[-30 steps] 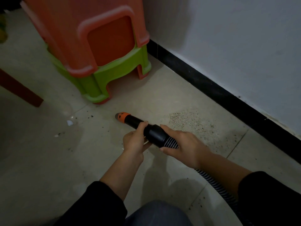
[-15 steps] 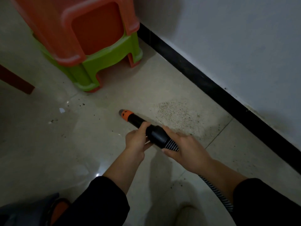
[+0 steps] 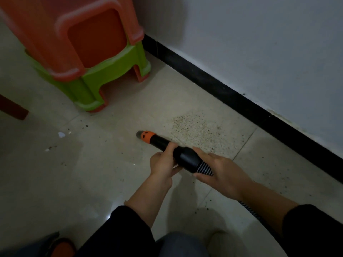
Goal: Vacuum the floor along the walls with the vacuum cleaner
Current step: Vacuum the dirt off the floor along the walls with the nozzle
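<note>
Left hand [image 3: 163, 166] and right hand [image 3: 220, 173] gripping black vacuum nozzle [image 3: 183, 156], orange tip [image 3: 147, 136] beside grit [image 3: 191, 127] on floor [image 3: 74, 182]

We're looking into a home room: stacked plastic stools [image 3: 89, 52] sitting on a tiled floor [image 3: 55, 182], white wall [image 3: 259, 52], black skirting [image 3: 222, 89].

Both my hands grip the vacuum nozzle [image 3: 182, 156], held low ahead of me. My left hand [image 3: 163, 166] takes it from the left, one finger laid along the top, thumb tucked underneath. My right hand [image 3: 220, 173], just behind and to the right of the left, wraps the rear collar, fingers over, thumb below. Both forearms [image 3: 148, 197] are bare and angle inward to meet; the dark sleeves [image 3: 130, 229] end well short of the wrists.
</note>
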{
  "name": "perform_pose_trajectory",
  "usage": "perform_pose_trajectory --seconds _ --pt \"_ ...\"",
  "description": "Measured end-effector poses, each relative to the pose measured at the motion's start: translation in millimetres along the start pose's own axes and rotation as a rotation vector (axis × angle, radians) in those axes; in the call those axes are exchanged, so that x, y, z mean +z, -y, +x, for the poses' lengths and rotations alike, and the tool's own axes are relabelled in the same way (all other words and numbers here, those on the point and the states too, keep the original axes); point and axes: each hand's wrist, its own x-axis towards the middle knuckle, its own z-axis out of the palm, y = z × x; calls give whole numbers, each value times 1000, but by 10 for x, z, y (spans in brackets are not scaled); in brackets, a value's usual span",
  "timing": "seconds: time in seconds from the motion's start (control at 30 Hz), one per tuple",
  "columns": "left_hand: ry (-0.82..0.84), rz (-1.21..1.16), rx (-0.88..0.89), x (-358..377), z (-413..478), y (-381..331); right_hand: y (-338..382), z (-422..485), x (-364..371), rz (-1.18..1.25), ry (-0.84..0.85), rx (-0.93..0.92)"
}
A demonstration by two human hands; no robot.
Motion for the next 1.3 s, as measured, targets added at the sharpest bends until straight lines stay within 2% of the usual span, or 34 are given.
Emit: perform_pose_trajectory --seconds 0.13,0.3,0.57,1.1,1.3 --pt "41 10 -18 96 -87 57 -13 -142 -88 -72 4 27" --pt "84 20 -29 247 -137 64 -93 -245 -107 -120 -72 47" --pt "133 32 -51 334 -272 149 -188 -404 -134 -105 -102 103" --pt "76 -41 -65 -68 -412 239 55 -475 -38 -93 -53 -42" --pt "99 -58 -80 -69 -467 305 55 -550 -53 -120 -42 -29"
